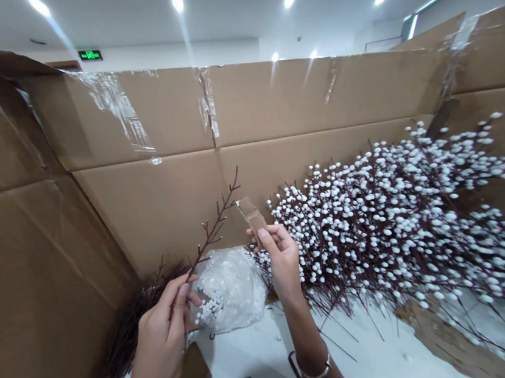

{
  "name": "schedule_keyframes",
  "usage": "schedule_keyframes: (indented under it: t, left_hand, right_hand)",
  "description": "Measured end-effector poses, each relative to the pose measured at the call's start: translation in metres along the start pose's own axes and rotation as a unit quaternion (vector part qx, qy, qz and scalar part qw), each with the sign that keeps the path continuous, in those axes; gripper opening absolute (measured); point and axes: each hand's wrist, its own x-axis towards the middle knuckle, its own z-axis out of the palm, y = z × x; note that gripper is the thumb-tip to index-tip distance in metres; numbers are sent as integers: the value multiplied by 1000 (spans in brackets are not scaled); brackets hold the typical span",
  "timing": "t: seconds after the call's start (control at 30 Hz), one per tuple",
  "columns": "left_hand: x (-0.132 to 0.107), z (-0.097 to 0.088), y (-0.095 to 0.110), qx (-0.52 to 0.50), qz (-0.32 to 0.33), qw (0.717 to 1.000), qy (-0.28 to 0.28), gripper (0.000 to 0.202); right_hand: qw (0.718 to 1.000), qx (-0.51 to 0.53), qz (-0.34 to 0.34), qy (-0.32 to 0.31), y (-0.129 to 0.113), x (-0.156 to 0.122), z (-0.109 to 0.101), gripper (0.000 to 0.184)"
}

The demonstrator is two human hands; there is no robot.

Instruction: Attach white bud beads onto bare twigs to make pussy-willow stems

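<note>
Brown cardboard walls (142,116) stand around me from 9 to 3 o'clock; white-budded branches (404,225) heap toward 2 o'clock, and a clear plastic bag (231,293) of white buds sits at 12. My left hand (158,341) grasps a bare brown twig (215,230) low on its stem, best held lightly for those thin tips; my right hand (283,259) pinches a cardboard strip (252,215).

Room runs from the right hand (282,262) up to the cardboard wall (146,116); budded branches (389,221) block its right, a plastic bag (230,290) its left.
</note>
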Motion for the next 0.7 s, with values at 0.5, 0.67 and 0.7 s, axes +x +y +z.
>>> schedule_keyframes:
  t: [0.5,0.67,0.7]
  left_hand:
    - [1,0,-5,9,-2,1000,-3,37]
    - [0,-1,-6,18,4,1000,-6,37]
    - [0,-1,-6,19,5,1000,-6,37]
  right_hand:
    - [997,-29,-38,60,-5,-1,-2,17]
    - [996,-45,-51,52,-7,-3,-2,16]
    - [996,-48,-51,51,-7,-3,-3,16]
